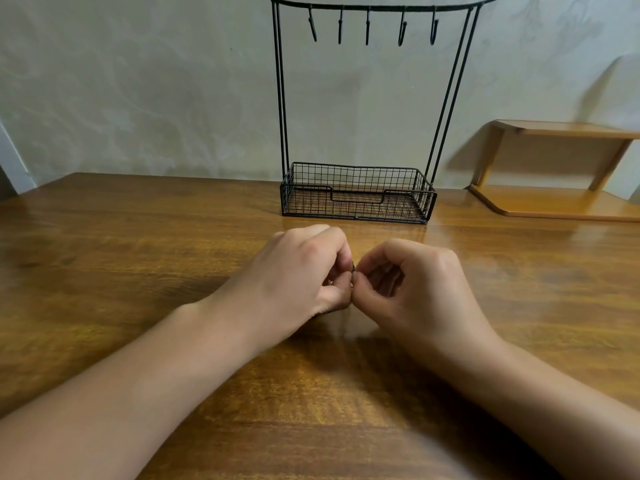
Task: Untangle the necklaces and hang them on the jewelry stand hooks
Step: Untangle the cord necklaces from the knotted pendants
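Stand: black wire jewelry stand (356, 195) at 12 o'clock from the hands, upright on the wooden table (138, 237).
Hooks: all five hooks (367, 27) on the top bar bare; nothing hung.
Basket: mesh base holds nothing visible.
Left hand (298, 271): fingers curled, pinching a small dark item at the fingertips.
Right hand (412, 282): fingers curled, pinching the same spot, tips touching the left hand's.
Necklaces (353, 268): only a dark speck shows between the fingertips; the rest hidden by the hands.
Progress: judged early; untangling in hand, every hanging left.
Bystander: wooden shelf (561, 168) at 2 o'clock.
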